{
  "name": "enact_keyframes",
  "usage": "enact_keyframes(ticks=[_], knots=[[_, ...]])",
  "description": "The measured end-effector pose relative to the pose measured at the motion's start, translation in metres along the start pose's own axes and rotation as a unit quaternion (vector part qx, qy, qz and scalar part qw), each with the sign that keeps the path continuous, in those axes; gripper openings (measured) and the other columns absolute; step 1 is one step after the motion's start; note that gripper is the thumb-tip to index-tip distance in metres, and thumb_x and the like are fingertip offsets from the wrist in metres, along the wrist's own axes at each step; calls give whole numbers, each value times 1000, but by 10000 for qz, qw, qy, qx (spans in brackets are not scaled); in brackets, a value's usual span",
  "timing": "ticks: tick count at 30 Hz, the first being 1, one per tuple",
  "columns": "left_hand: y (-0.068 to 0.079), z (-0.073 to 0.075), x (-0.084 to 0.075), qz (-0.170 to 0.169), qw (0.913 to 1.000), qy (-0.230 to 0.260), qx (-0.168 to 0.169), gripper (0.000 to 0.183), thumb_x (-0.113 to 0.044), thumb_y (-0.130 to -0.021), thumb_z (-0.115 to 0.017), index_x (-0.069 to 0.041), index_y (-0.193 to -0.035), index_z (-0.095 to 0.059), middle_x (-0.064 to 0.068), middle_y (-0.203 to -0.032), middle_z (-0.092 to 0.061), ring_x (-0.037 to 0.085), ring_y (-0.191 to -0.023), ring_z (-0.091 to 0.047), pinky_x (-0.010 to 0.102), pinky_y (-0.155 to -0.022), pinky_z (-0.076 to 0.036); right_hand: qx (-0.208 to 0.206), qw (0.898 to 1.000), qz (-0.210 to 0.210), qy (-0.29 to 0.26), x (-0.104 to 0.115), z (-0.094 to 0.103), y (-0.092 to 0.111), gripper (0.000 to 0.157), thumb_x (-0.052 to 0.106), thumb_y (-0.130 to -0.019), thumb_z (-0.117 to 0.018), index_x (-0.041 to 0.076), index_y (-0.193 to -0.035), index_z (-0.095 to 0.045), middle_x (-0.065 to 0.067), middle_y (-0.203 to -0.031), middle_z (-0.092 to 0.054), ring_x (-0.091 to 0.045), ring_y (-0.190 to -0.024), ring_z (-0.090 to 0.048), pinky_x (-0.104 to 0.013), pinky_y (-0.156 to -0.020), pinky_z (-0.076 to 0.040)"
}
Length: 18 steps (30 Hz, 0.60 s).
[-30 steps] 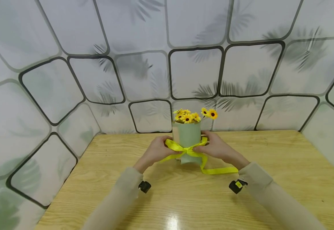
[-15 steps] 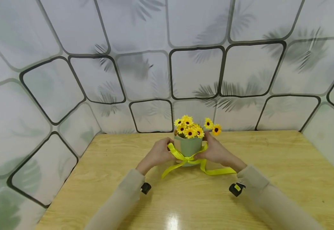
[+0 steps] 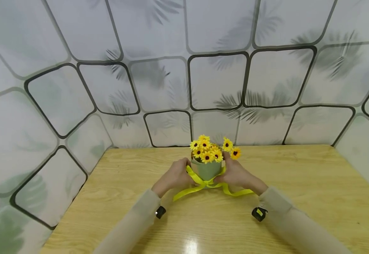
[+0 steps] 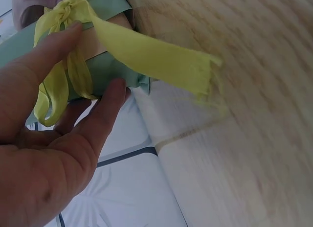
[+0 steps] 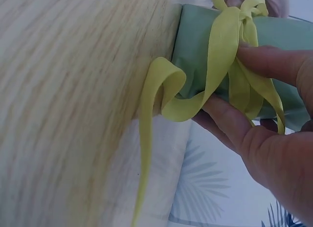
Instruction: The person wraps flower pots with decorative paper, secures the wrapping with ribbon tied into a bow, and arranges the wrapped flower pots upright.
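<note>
A bouquet of small yellow sunflowers (image 3: 206, 151) stands in a green paper wrapping (image 3: 207, 170) at the far middle of the table. Tied round the wrapping is a yellow ribbon (image 4: 151, 56) with a bow and long loose tails. My left hand (image 3: 176, 175) grips the bouquet from the left, its thumb by the knot and its fingers round the back. From the other side my right hand (image 3: 236, 174) holds it likewise, thumb on the wrapping beside the bow. One ribbon tail hangs in a curl below the right hand in the right wrist view.
The wooden table (image 3: 114, 197) stretches to a wall covering (image 3: 159, 88) with a grid and leaf pattern, close behind the bouquet. Two flowers (image 3: 231, 148) stick out to the right of the rest.
The bouquet has tipped toward me and come lower, showing more of the flower heads. Both hands have moved with it, still holding its sides. The ribbon tails have shifted.
</note>
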State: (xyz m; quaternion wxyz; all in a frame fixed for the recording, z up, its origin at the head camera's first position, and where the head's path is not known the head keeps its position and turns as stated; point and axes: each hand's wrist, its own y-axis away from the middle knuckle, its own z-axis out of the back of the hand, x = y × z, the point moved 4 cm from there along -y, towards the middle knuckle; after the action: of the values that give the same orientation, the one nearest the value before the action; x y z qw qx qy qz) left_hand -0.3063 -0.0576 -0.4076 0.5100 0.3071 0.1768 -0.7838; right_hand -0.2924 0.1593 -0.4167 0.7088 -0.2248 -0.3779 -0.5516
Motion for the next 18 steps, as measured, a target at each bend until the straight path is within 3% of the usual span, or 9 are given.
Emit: enact_keyframes(ticks=[7,9,11,14,18], knots=[[1,-1,1,25,10000,18,-8,53,-19,-73,-93,-3,-110,-59,11,-104,-67,20,-90,-62,35,-79,-56,-51,10000,70,33,2,-2,2,122,15,-79,-88,-5,-161,0,-37,-153,-42,-24,-89,-74,-56,-100,-54],[2,-1,2,37,10000,18,12,52,-20,-74,-93,-3,-110,-59,11,-104,-67,20,-90,-61,34,-79,-56,-73,9999,121,67,2,-4,2,122,16,-78,-88,-5,-161,-1,-36,-155,-39,-30,-102,-72,-58,-102,-52],[4,0,3,18,10000,2,27,52,-22,-75,-91,-4,-111,-58,10,-104,-67,19,-90,-62,35,-80,-56,-98,9998,167,106,2,-5,2,122,17,-78,-89,-4,-161,-2,-36,-156,-37,-40,-118,-66,-60,-106,-49],[8,2,3,-48,9999,3,104,53,-24,-77,-90,-5,-114,-56,10,-107,-66,19,-92,-62,35,-81,-56,-94,9997,214,104,3,-4,2,118,21,-79,-89,-3,-160,-7,-33,-159,-34,-48,-141,-45,-65,-111,-42],[10,4,7,-182,9995,91,247,59,-24,-78,-90,-6,-121,-54,12,-119,-66,24,-107,-65,41,-93,-57,166,9995,225,-113,-2,1,3,112,25,-82,-87,1,-161,-11,-29,-161,-32,-49,-148,-33,-67,-114,-37]])
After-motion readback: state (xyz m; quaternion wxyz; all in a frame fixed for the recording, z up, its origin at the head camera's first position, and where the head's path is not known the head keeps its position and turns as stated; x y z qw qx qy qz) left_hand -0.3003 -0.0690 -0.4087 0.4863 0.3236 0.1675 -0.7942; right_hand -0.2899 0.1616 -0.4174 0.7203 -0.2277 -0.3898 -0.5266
